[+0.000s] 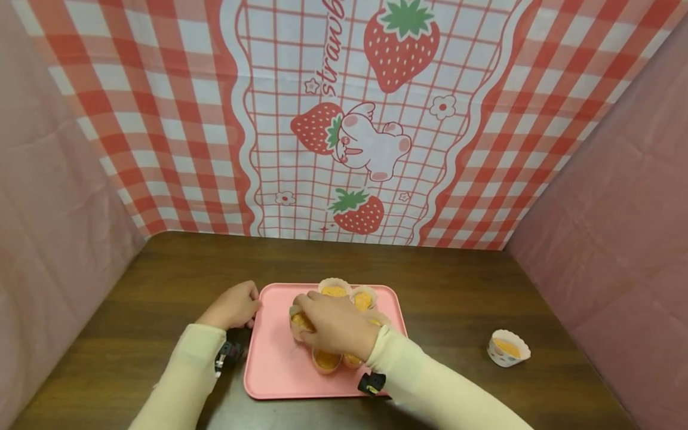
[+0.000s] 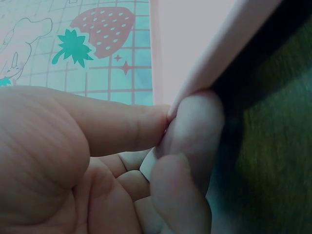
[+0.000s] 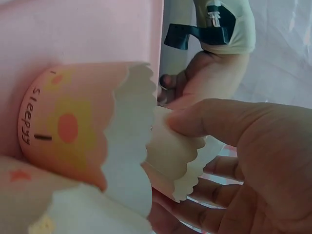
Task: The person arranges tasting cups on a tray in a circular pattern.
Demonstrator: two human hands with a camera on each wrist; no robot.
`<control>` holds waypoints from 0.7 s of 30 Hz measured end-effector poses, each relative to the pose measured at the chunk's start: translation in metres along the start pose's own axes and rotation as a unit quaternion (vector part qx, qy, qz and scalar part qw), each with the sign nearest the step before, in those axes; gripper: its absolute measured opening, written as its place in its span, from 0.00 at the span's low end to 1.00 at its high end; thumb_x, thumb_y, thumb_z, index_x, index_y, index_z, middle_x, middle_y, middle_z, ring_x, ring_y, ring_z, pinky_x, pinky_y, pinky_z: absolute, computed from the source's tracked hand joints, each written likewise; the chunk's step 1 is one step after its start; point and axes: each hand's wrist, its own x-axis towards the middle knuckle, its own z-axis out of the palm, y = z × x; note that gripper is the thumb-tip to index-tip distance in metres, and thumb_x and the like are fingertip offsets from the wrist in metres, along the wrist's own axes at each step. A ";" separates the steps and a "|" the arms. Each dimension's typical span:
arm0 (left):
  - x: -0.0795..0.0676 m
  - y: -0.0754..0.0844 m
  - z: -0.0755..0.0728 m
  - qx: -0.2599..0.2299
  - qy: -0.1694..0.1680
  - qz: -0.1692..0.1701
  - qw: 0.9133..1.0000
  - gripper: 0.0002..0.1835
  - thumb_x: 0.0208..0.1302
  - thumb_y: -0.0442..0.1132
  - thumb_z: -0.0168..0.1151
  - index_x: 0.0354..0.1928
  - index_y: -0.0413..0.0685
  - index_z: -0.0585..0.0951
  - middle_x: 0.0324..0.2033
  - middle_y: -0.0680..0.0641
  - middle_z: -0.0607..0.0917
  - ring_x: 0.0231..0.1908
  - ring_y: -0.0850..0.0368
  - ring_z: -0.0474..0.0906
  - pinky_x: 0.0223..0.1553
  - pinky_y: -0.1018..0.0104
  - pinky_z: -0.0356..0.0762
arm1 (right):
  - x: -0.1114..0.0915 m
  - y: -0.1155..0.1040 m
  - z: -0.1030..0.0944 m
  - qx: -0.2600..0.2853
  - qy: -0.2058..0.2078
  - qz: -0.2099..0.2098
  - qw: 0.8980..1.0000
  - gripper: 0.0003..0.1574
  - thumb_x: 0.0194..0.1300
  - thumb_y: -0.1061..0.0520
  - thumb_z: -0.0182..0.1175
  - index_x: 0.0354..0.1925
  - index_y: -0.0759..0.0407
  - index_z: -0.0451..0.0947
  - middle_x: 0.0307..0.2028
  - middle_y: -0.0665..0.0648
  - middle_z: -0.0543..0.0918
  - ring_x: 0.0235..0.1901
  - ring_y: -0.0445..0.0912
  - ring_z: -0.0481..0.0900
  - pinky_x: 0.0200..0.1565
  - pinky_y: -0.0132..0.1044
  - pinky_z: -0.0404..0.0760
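A pink tray [image 1: 274, 379] lies on the table with several paper-cup muffins on it. My left hand [image 1: 236, 306] pinches the tray's left rim between thumb and fingers; the left wrist view shows the rim [image 2: 204, 61] between them. Over the tray, my right hand [image 1: 341, 325] grips a muffin in a pale paper cup [image 1: 298, 328], thumb on one side and fingers on the other. Beside it in the right wrist view is a pink cup [image 3: 63, 112] lettered "Sleepyy". Another muffin [image 1: 326, 361] shows just below the right hand, which partly hides the group.
One more muffin in a white patterned cup [image 1: 506, 349] stands on the brown table [image 1: 457, 298], right of the tray. Behind rises a strawberry-print cloth [image 1: 376, 137], with pink cloth walls [image 1: 618, 197] at both sides.
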 end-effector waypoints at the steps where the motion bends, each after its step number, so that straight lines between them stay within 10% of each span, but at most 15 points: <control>1: 0.000 0.000 0.000 0.000 0.000 -0.002 1.000 0.06 0.73 0.33 0.56 0.35 0.41 0.73 0.20 0.45 0.79 0.19 0.55 0.77 0.23 0.64 0.73 | 0.001 -0.001 0.001 -0.005 0.001 -0.003 1.000 0.17 0.66 0.45 0.69 0.49 0.47 0.77 0.33 0.45 0.74 0.29 0.38 0.72 0.29 0.32 0.73; 21: -0.001 0.002 -0.001 -0.006 -0.002 -0.008 1.000 0.05 0.72 0.34 0.55 0.36 0.40 0.73 0.20 0.45 0.80 0.19 0.55 0.76 0.23 0.64 0.72 | 0.003 -0.004 0.017 -0.035 -0.059 -0.014 0.998 0.23 0.63 0.43 0.70 0.53 0.48 0.78 0.30 0.43 0.71 0.27 0.37 0.70 0.32 0.35 0.69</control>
